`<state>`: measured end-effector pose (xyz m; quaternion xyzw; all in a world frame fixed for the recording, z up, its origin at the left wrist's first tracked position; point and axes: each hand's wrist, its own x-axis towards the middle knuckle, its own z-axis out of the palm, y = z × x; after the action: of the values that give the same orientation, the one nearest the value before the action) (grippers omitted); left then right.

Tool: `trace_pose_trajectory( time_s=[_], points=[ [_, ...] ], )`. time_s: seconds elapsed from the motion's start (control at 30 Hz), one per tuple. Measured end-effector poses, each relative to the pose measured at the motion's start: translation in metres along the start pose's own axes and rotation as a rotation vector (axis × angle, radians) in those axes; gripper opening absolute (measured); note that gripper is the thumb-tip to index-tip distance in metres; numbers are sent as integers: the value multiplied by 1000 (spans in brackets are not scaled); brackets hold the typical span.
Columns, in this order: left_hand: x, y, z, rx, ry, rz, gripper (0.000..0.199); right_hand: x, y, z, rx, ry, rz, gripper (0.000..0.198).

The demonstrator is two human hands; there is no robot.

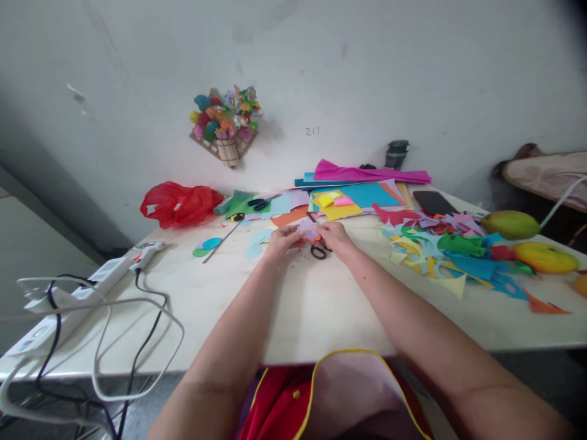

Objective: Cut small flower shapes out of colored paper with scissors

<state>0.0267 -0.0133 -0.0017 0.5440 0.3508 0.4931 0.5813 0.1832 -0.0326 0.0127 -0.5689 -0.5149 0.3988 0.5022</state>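
Observation:
A small lilac paper flower [309, 230] is held up between my two hands over the middle of the table. My left hand [283, 242] pinches its left edge, while the fingers of my right hand [337, 237] close on its right edge. Just under the hands lie scissors with black handles [318, 252], partly covered by the paper and my fingers. Pale blue paper circles [254, 250] rest left of my left hand. Farther left are a blue paper circle [211, 243] and a green one [200, 252].
Paper scraps [440, 250] are heaped on the right, near mangoes [545, 256] and a phone [435, 203]. Coloured sheets [376, 195] and dark-handled scissors [259, 203] lie behind. A red plastic bag [178, 205] sits back left; a power strip [73, 302] with cables occupies the left edge.

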Motion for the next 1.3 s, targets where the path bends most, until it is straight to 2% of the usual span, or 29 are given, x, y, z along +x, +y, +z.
trace_pose_trajectory(
  time_s=[0.23,0.37,0.43,0.53,0.67,0.73,0.8,0.97,1.13,1.3],
  points=[
    [-2,2,4,6,28,-15,52,-4,0,1,27,32,-65,31],
    [-1,2,3,60,16,-4,45,-2,2,4,58,24,-67,11],
    [0,1,2,60,39,-7,46,0,3,6,73,24,-73,6],
    [0,2,0,61,55,-20,49,0,4,8,39,47,-60,16],
    [-2,5,1,104,-33,-28,49,0,4,10,8,85,-77,20],
    [-2,7,0,113,-36,-42,49,1,5,10,9,119,-104,20],
    [-2,10,-3,105,10,-63,51,2,5,9,9,169,-117,19],
    [2,17,-23,42,324,9,40,5,5,4,79,268,-50,17],
    [3,18,-35,86,368,30,38,11,12,2,67,242,-25,18],
    [1,14,-35,343,296,44,39,16,19,2,87,206,-10,16]
  ],
)
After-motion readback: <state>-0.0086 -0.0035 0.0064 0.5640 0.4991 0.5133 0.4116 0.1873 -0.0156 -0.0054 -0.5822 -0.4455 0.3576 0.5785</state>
